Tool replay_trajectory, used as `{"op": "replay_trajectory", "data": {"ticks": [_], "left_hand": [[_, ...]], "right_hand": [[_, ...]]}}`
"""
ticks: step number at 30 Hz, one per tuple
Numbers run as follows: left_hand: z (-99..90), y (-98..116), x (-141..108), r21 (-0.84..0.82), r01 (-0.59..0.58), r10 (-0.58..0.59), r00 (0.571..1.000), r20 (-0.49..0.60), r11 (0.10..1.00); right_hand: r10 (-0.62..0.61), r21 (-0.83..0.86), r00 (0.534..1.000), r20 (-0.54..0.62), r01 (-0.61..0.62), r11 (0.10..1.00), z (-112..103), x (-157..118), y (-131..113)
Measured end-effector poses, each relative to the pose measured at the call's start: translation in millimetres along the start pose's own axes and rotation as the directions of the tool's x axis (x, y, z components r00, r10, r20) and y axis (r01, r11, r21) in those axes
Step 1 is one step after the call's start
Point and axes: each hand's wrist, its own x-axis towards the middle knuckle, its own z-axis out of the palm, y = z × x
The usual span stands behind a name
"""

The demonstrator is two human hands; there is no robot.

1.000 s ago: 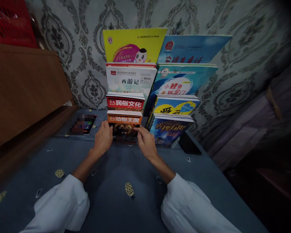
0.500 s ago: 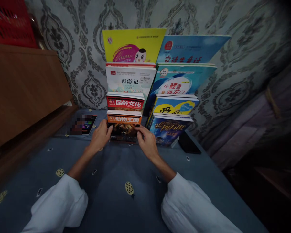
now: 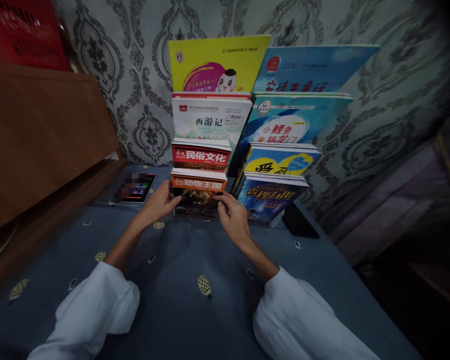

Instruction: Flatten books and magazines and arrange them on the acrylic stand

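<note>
At the front of the left column stands an orange-and-black book (image 3: 195, 197) with a big cat on its cover. My left hand (image 3: 156, 204) grips its left edge, with the thumb over the front and the other fingers partly hidden behind the side. On the right edge, my right hand (image 3: 233, 217) holds the same book, its fingertips against the cover. Behind it rise a red book (image 3: 202, 156), a white book (image 3: 210, 117) and a tall yellow-green book (image 3: 217, 52), each partly covered by the one in front.
To the right, a second column holds a dark blue book (image 3: 272, 202), a yellow-and-blue book (image 3: 277, 160), a teal book (image 3: 303, 115) and a blue book (image 3: 318, 65). A black flat object (image 3: 300, 222) lies beside them. A tablet-like item (image 3: 137, 187) and wooden cabinet (image 3: 48, 135) are left.
The view has shifted slightly, so the books appear a little farther right and higher. Both hands stay at the sides of the front book.
</note>
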Motion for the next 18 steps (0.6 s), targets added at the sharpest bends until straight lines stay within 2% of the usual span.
{"op": "replay_trajectory", "data": {"ticks": [2,3,5,6,7,9,11,14,18], "left_hand": [[-9.7,-12.5,0.5,-0.067,0.020,-0.010,0.990,0.138,0.998],[-14.6,-20.6,0.7,-0.044,0.058,-0.048,0.978,0.202,0.997],[-22.2,-39.1,0.9,0.166,0.192,-0.229,0.941,0.250,0.967],[-24.4,-48.9,1.1,0.327,0.278,-0.358,0.909,0.216,0.903],[-25.3,-58.6,1.3,0.418,0.339,-0.438,0.883,0.168,0.843],[-24.4,-76.1,1.7,0.532,0.430,-0.543,0.837,0.069,0.729],[-22.0,-89.6,2.6,0.594,0.478,-0.603,0.798,0.015,0.647],[-20.5,-101.5,6.0,0.665,0.478,-0.649,0.761,0.012,0.573],[-20.7,-106.2,15.2,0.735,0.394,-0.646,0.759,0.078,0.551]], "right_hand": [[-0.007,-0.001,1.000,0.009,0.007,1.000,-0.1,-0.7,-0.7],[-0.009,-0.003,1.000,0.012,0.009,1.000,0.0,-1.3,-1.1],[-0.005,-0.007,1.000,0.018,0.005,1.000,0.7,-2.9,-1.6],[0.000,-0.009,1.000,0.020,0.001,1.000,1.3,-3.9,-1.7],[0.004,-0.013,1.000,0.022,-0.003,1.000,1.8,-5.1,-1.4],[0.009,-0.026,1.000,0.024,-0.009,1.000,2.4,-7.9,0.1],[0.015,-0.044,1.000,0.025,-0.013,0.999,2.3,-11.7,2.7],[0.035,-0.061,0.999,0.030,-0.033,0.998,0.9,-19.5,6.5],[0.054,-0.058,0.996,0.074,-0.049,0.997,-0.1,-36.2,6.7]]}}
